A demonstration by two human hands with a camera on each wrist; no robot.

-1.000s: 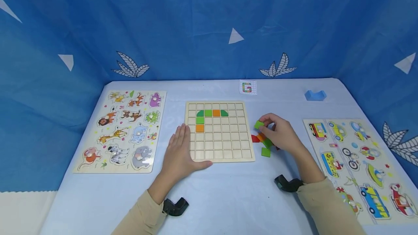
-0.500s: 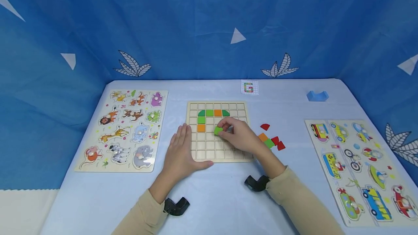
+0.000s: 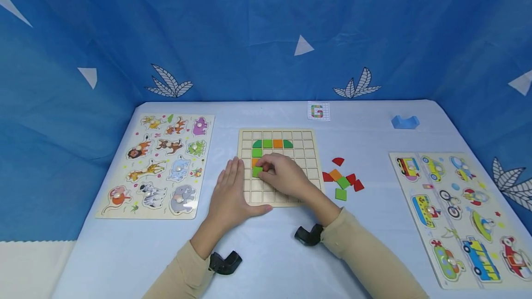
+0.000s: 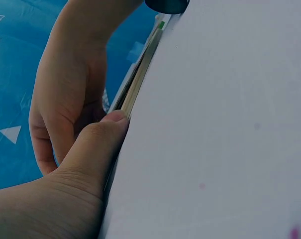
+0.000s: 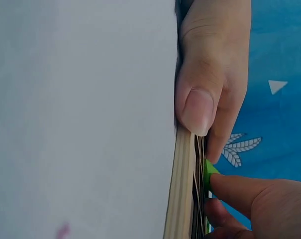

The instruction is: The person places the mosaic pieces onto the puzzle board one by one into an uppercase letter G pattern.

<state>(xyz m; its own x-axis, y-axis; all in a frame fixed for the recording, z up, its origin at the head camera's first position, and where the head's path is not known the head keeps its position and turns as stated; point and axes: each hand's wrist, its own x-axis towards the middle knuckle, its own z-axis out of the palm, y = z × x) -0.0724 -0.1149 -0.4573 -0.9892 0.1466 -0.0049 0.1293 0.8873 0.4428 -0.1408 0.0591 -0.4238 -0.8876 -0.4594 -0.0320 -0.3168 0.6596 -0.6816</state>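
Observation:
A wooden grid board (image 3: 287,193) lies mid-table, with green and orange tiles forming a row and a short column at its upper left. My left hand (image 3: 230,193) rests along the board's left side, fingers straight, thumb at the front edge. In the left wrist view the thumb (image 4: 103,142) touches that edge. My right hand (image 3: 284,174) is over the board and pinches a light green square tile (image 3: 257,171) at the cell just below the orange tile (image 3: 254,162). In the right wrist view the green tile (image 5: 208,172) shows at the fingertips, partly hidden.
Loose red, orange and green pieces (image 3: 341,194) lie right of the board. A pattern card (image 3: 318,111) and a blue block (image 3: 405,122) sit at the back. An animal puzzle (image 3: 155,165) is at left, a vehicle puzzle (image 3: 461,218) at right.
My right hand has carried the light green tile left from the loose pieces, across the board, to the column below the orange tile. The left hand has stayed at the board's edge.

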